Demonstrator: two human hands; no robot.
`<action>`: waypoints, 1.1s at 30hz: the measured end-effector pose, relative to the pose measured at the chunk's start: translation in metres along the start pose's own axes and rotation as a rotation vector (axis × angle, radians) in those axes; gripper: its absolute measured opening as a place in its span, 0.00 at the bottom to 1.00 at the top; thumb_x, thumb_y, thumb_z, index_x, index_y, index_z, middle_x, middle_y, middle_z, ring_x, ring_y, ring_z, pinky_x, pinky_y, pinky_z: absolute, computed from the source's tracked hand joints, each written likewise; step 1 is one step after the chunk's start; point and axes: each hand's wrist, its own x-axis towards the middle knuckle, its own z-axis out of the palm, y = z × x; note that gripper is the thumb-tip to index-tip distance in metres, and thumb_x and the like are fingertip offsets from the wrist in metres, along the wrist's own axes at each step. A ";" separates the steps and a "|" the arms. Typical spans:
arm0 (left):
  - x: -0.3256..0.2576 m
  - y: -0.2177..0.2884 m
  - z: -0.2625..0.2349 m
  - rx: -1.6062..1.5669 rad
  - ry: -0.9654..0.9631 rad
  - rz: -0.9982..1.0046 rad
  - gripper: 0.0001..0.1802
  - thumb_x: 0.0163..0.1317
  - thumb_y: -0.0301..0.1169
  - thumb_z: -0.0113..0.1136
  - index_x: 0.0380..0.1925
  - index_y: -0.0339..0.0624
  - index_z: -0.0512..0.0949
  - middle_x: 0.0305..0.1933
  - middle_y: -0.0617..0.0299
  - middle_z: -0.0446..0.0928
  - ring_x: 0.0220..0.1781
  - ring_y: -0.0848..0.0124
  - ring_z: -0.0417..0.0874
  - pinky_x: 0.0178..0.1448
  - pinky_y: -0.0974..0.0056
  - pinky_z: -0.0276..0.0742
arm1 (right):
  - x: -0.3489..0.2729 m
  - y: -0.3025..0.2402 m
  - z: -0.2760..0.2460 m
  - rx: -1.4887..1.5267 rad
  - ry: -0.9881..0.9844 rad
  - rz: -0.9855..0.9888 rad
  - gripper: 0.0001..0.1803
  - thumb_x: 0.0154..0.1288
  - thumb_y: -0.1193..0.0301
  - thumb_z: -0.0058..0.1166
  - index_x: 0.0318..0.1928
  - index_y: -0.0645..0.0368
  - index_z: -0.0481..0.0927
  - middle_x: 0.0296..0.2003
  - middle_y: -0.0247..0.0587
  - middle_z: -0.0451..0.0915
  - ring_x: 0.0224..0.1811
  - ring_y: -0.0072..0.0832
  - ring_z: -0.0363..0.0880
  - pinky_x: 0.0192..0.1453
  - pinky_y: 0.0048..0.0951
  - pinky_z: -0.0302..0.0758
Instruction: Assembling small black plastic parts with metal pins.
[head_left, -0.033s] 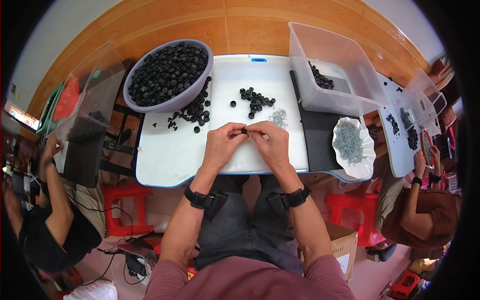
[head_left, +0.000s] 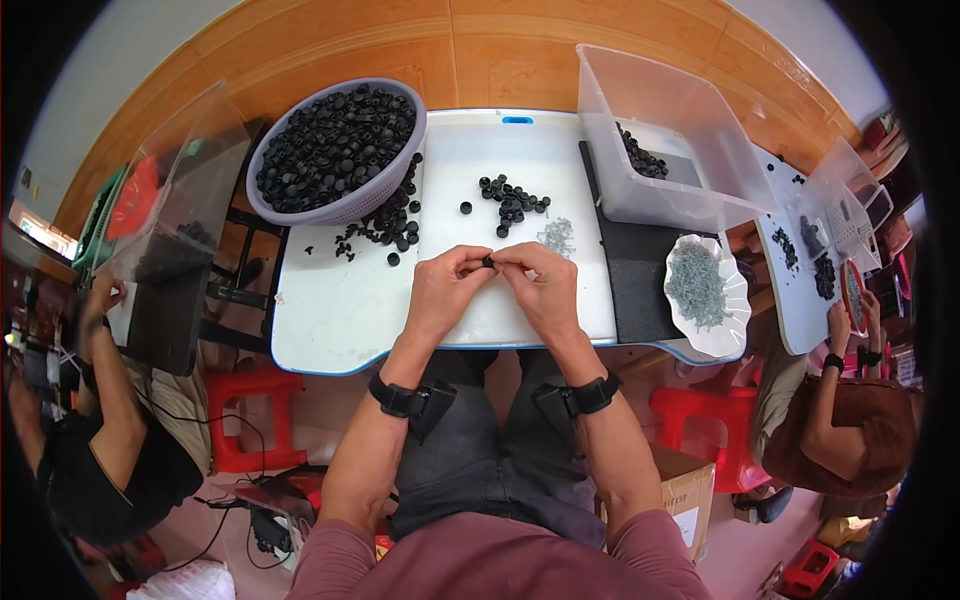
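Both hands meet over the front part of the white table. My left hand is closed, its fingertips pinching a small round black cap. From the other side my right hand grips the same cap with thumb and forefinger; whether it also holds a tiny clear piece is hidden. Just beyond my hands lies a loose cluster of black caps, with one single cap to its left. A small heap of clear little pieces sits beyond my right hand.
A purple-grey basket heaped with black caps stands far left, more caps spilled beside it. At right are a clear plastic bin, a black mat and a white scalloped dish of clear pieces. Co-workers sit on both sides.
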 end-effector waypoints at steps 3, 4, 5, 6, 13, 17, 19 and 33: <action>-0.001 0.001 -0.001 0.024 0.009 0.009 0.15 0.62 0.26 0.71 0.47 0.33 0.86 0.39 0.54 0.90 0.41 0.70 0.91 0.48 0.68 0.86 | -0.001 0.001 0.001 0.020 0.007 0.025 0.07 0.61 0.83 0.64 0.39 0.62 0.89 0.33 0.44 0.88 0.33 0.30 0.88 0.38 0.27 0.83; 0.000 0.001 -0.001 0.007 -0.003 0.015 0.15 0.62 0.26 0.71 0.47 0.32 0.86 0.39 0.53 0.90 0.41 0.70 0.91 0.48 0.68 0.86 | -0.001 0.001 0.000 0.020 0.005 0.024 0.07 0.61 0.83 0.64 0.39 0.62 0.89 0.33 0.44 0.88 0.33 0.30 0.88 0.38 0.27 0.83; 0.000 0.000 -0.001 -0.010 -0.013 0.020 0.15 0.61 0.26 0.71 0.47 0.32 0.86 0.39 0.53 0.90 0.41 0.70 0.92 0.48 0.68 0.86 | -0.001 -0.001 0.000 0.017 0.002 0.045 0.07 0.61 0.82 0.64 0.39 0.63 0.89 0.33 0.44 0.88 0.33 0.30 0.88 0.38 0.27 0.83; 0.000 -0.001 -0.001 -0.011 -0.009 0.019 0.15 0.61 0.26 0.71 0.47 0.32 0.86 0.39 0.53 0.90 0.41 0.70 0.92 0.48 0.68 0.86 | -0.001 -0.002 -0.001 0.014 0.000 0.065 0.07 0.61 0.82 0.65 0.40 0.63 0.89 0.33 0.44 0.88 0.33 0.29 0.88 0.38 0.26 0.82; 0.000 0.000 0.000 -0.014 -0.003 0.035 0.15 0.62 0.27 0.70 0.47 0.32 0.86 0.40 0.52 0.90 0.41 0.69 0.92 0.48 0.67 0.86 | -0.001 0.001 -0.001 0.034 -0.013 0.124 0.07 0.61 0.82 0.64 0.39 0.63 0.89 0.33 0.44 0.88 0.33 0.28 0.87 0.38 0.26 0.81; -0.001 -0.001 -0.001 0.056 0.003 0.046 0.15 0.62 0.28 0.71 0.48 0.33 0.86 0.40 0.51 0.90 0.41 0.68 0.92 0.49 0.66 0.86 | -0.001 -0.001 0.000 -0.007 -0.003 0.028 0.07 0.61 0.83 0.64 0.39 0.62 0.89 0.33 0.42 0.88 0.33 0.29 0.87 0.37 0.27 0.81; -0.001 -0.002 -0.002 0.061 0.001 0.050 0.15 0.62 0.28 0.71 0.48 0.34 0.86 0.40 0.51 0.90 0.41 0.67 0.92 0.49 0.66 0.86 | 0.000 -0.002 0.000 -0.026 -0.005 0.002 0.07 0.60 0.83 0.63 0.39 0.62 0.89 0.33 0.42 0.88 0.33 0.30 0.87 0.37 0.27 0.81; 0.001 -0.004 -0.005 0.039 -0.034 0.020 0.15 0.62 0.28 0.70 0.48 0.34 0.86 0.40 0.50 0.89 0.42 0.67 0.92 0.49 0.66 0.86 | -0.001 -0.006 -0.001 -0.143 -0.059 -0.218 0.08 0.60 0.84 0.63 0.39 0.61 0.86 0.35 0.42 0.87 0.35 0.37 0.88 0.39 0.32 0.83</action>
